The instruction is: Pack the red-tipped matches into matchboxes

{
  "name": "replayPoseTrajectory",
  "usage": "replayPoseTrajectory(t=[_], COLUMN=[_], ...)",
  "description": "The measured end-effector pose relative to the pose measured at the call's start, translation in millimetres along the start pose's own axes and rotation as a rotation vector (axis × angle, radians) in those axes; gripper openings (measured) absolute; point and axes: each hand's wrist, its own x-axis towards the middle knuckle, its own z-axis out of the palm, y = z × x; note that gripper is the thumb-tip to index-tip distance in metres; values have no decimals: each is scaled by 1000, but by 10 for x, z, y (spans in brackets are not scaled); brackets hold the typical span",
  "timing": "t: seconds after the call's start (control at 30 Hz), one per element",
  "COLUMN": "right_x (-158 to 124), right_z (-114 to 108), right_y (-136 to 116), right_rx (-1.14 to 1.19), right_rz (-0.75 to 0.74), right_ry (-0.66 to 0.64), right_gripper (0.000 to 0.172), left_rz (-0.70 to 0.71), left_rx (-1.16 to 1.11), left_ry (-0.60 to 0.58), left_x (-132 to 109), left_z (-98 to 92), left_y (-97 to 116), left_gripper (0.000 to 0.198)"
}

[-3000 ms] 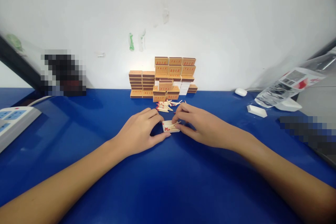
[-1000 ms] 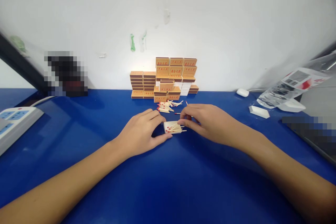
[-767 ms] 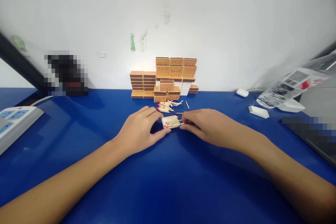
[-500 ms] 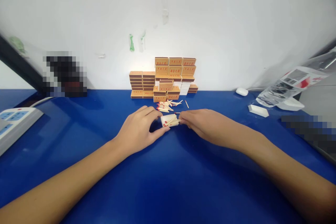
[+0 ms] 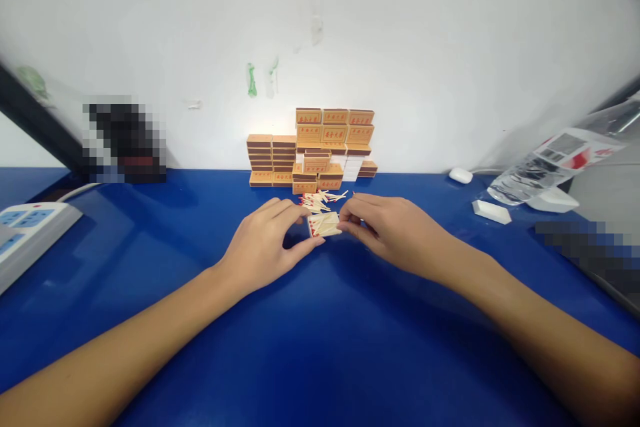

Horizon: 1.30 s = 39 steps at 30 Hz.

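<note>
On the bench (image 5: pixel 320 347), before the stacked matchboxes (image 5: pixel 334 135), the left hand (image 5: pixel 263 240) clasps the white tray (image 5: pixel 313 219) by its sides while the right hand (image 5: pixel 395 223), its grip unclear, sits at one end, where an uneven push could tilt out its matches (image 5: pixel 327 223).

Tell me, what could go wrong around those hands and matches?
The white tray is open-topped, so a bump from the right hand might spill its matches. If the left hand, gripping one end, slips, the tray could tip. The matchboxes stacked behind might topple if knocked.
</note>
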Motion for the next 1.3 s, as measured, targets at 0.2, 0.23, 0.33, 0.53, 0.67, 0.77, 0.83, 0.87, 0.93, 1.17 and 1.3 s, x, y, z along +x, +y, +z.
replayPoseTrajectory(t=[0.2,0.23,0.33,0.53,0.67,0.77,0.83,0.87,0.93,1.17,1.3], right_x=[17,19,20,18,15,10,7,7,5,1,-1], right_z=[77,91,131,154,121,101,103,107,117,116,156], right_y=[-8,-1,16,-3,-32,-45,-45,-44,-40,-41,-60], right_rx=[109,120,132,139,182,188,204,214,221,146,126], right_rz=[10,-1,-47,-13,-31,-25,-18,-17,-19,-19,-36], right_ry=[24,23,9,-69,-81,-55,-37,-36,-46,-94,-47], right_gripper=[8,8,10,16,15,11,8,7,8,16,11], left_rz=[70,57,-37,-125,-82,-47,-9,12,45,82,118], left_rx=[-44,-65,-157,-194,-149,-141,-137,-133,-127,-126,-115], left_ry=[-15,-18,-30,-98,-110,-109,-111,-113,-120,-131,-121], left_x=[-4,-6,-10,5,5,6,10,12,16,15,8], left_z=[-13,-9,14,40,37,27,17,12,3,-3,0], left_y=[-14,-19,-31,-52,-62,-50,-37,-32,-25,-16,-6], left_gripper=[28,28,30,33,36,35,34,34,33,32,32])
